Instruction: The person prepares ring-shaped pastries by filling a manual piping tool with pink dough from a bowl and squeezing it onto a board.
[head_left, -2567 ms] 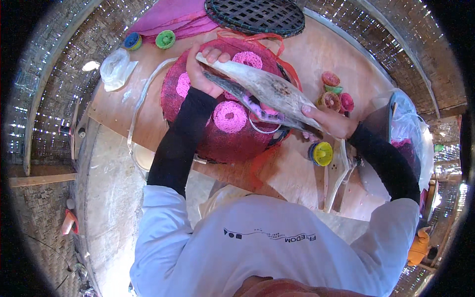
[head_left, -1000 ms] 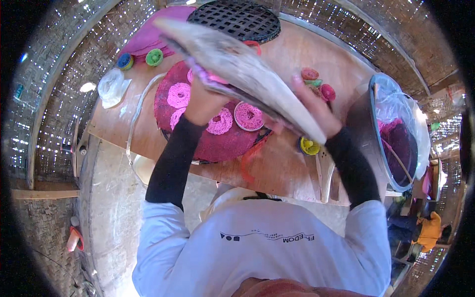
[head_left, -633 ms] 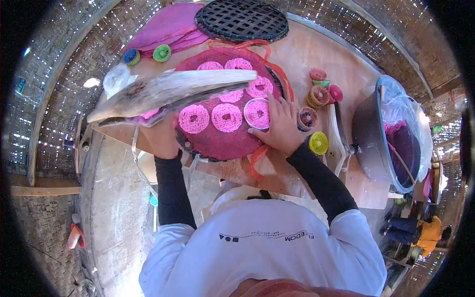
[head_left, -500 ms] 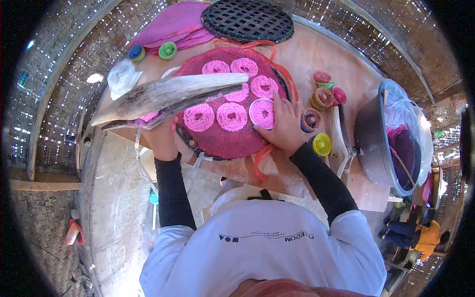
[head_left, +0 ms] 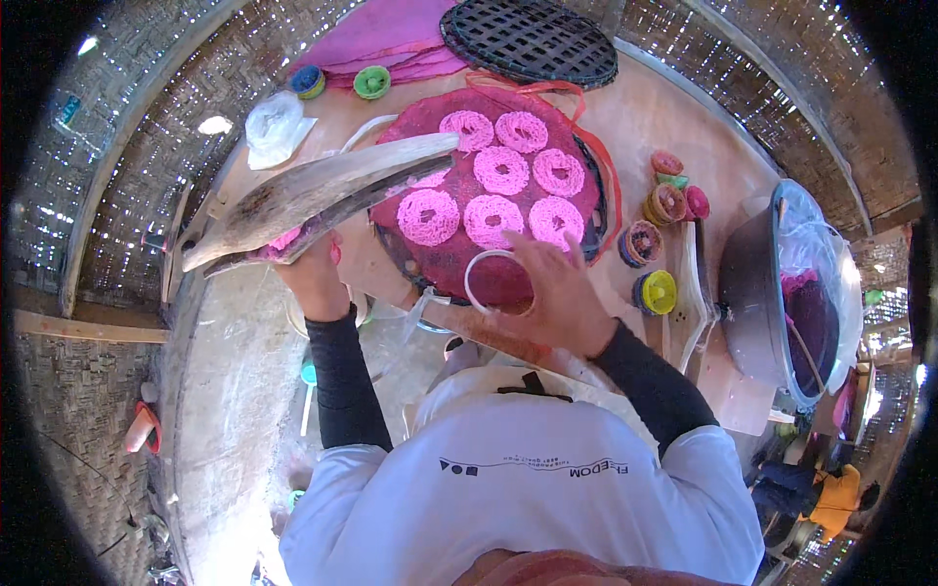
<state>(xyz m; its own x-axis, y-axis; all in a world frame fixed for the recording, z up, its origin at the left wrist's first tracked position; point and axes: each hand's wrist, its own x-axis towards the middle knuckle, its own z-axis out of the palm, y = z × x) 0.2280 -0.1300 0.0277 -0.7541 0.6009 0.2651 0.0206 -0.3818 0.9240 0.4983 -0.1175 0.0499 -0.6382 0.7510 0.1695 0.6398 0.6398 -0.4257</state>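
Observation:
My left hand is closed round the underside of a long two-armed wooden press, with pink dough showing between its arms. The press points over the left side of a round tray covered in magenta cloth. Several lacy pink dough rings lie on that cloth, one partly hidden by the press. In my right hand is a thin white ring mould, gripped by its right side between thumb and fingers. The mould is held over the tray's near edge, below the dough rings.
Small coloured cups and a yellow-topped cup stack stand on the right, before a big grey basin with plastic. A black lattice tray, magenta cloths and a white plastic bag lie farther off. Another person is far right.
My right hand has drawn the ring mould off the rightmost near dough ring, toward me and left. The left hand still holds the press, which now sits slightly farther left over the tray.

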